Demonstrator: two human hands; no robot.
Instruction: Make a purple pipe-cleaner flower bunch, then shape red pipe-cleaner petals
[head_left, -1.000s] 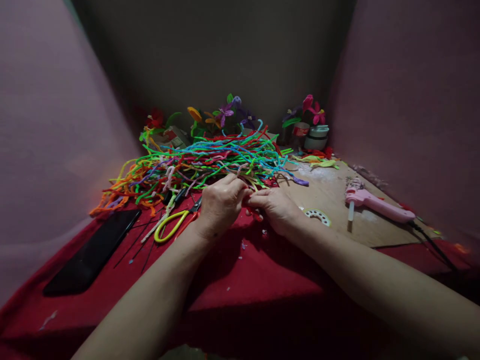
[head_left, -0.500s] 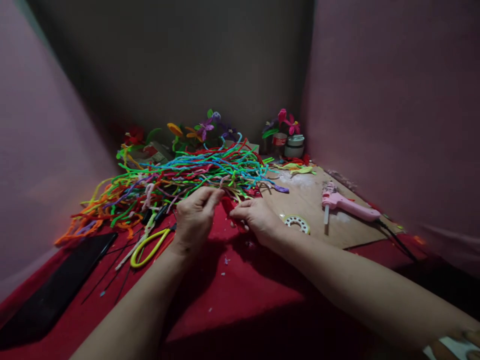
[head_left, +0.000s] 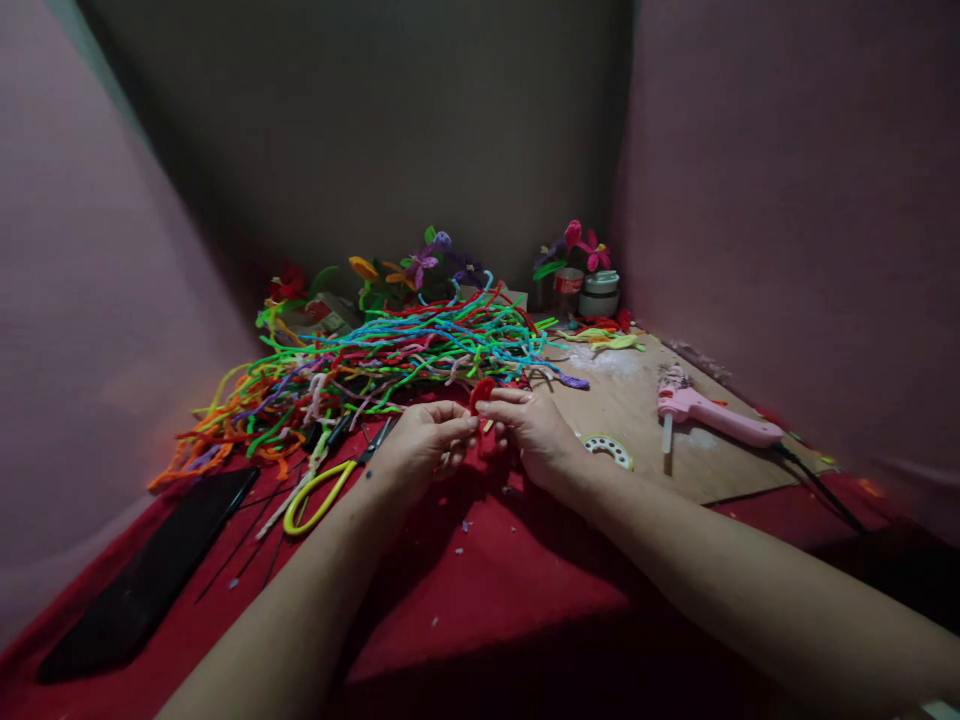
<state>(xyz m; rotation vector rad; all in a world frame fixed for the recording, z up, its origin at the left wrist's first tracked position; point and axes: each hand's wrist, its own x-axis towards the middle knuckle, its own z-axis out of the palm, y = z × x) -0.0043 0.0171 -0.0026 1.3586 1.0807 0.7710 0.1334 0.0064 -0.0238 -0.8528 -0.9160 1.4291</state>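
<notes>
At our far left a black phone (head_left: 150,580) lies on the red cloth (head_left: 465,640), with thin dark rods (head_left: 217,573) beside it. Next come yellow-handled scissors (head_left: 352,467), lying near the left wrist, and behind them a heap of fuzzy stems (head_left: 405,345), mostly loose and unshaped. Past the heap, a purple flower (head_left: 421,264) looks fully formed.

Our left hand (head_left: 420,440) has its fingertips drawn close together at the red fuzzy piece (head_left: 484,390); in this dim light we cannot tell whether they grip it or only touch it. The piece sits between both hands, above the cloth. Its top looks curved, so we judge it partly shaped, with some handwork left. Our right hand (head_left: 540,435) pinches its other side narrowly.

Further right, a white ring with holes (head_left: 619,450) rests by the board (head_left: 645,400), where the pink glue gun (head_left: 720,415) lies, touched by neither hand.
</notes>
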